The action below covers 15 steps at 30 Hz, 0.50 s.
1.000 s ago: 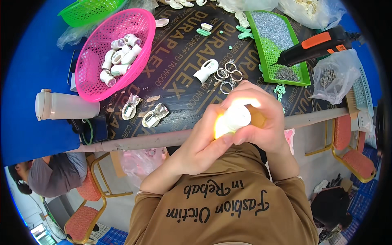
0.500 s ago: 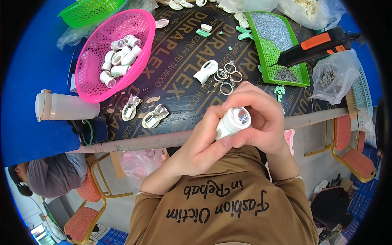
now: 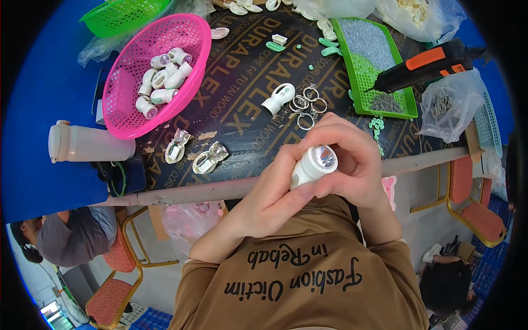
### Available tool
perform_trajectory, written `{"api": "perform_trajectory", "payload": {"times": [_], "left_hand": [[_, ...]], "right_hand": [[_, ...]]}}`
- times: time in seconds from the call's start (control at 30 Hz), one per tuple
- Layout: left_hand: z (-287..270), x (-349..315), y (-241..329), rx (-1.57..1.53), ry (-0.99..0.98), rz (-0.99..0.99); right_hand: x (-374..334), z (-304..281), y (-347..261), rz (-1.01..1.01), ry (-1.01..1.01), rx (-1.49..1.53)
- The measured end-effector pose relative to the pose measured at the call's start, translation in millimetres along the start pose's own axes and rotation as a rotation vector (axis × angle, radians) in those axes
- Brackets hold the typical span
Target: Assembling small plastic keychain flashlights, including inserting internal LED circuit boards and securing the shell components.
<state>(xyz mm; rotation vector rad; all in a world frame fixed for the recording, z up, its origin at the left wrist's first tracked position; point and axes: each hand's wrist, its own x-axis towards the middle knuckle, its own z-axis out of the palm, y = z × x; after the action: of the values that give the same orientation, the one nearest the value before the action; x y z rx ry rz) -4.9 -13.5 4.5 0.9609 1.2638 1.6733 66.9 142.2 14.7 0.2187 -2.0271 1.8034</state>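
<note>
Fingers (image 3: 300, 192) of the left hand (image 3: 275, 195) are wrapped around the lower body of a small white flashlight (image 3: 312, 166), with the thumb pressed against its side. The right hand (image 3: 352, 162) is curled over the same flashlight from the right, its fingers (image 3: 330, 129) arched above the shiny reflector head, which is turned up toward the camera. The flashlight is thus gripped between both hands, just above the near edge of the dark table (image 3: 242, 82) and in front of the brown shirt (image 3: 308, 269).

Just beyond the hands, a cluster of metal key rings (image 3: 307, 104) is seen lying on the table, touching a second white flashlight body (image 3: 278, 98). To the left, two silvery reflector pieces (image 3: 195, 155) lie near the table edge. A pink basket (image 3: 157, 71) filled with more white flashlights is placed farther left, with a white bottle (image 3: 88, 144) on its side beside it. On the right, a green tray (image 3: 374, 66) is found, with a black and orange glue gun (image 3: 429, 65) resting across it and a clear plastic bag (image 3: 451, 107) alongside.
</note>
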Motion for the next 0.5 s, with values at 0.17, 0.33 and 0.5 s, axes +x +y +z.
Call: {"api": "perform_trajectory", "payload": {"times": [0.17, 0.33, 0.5], "left_hand": [[-6, -4, 3, -0.058, -0.049, -0.081], [-20, -19, -12, -0.626, -0.279, -0.326], [-9, -16, -16, -0.154, -0.175, -0.166]], "right_hand": [[-2, 6, -6, 0.198, 0.042, 0.185], [-13, -3, -6, 0.206, -0.201, 0.091], [-20, 9, 1, 0.028, -0.219, -0.155]]}}
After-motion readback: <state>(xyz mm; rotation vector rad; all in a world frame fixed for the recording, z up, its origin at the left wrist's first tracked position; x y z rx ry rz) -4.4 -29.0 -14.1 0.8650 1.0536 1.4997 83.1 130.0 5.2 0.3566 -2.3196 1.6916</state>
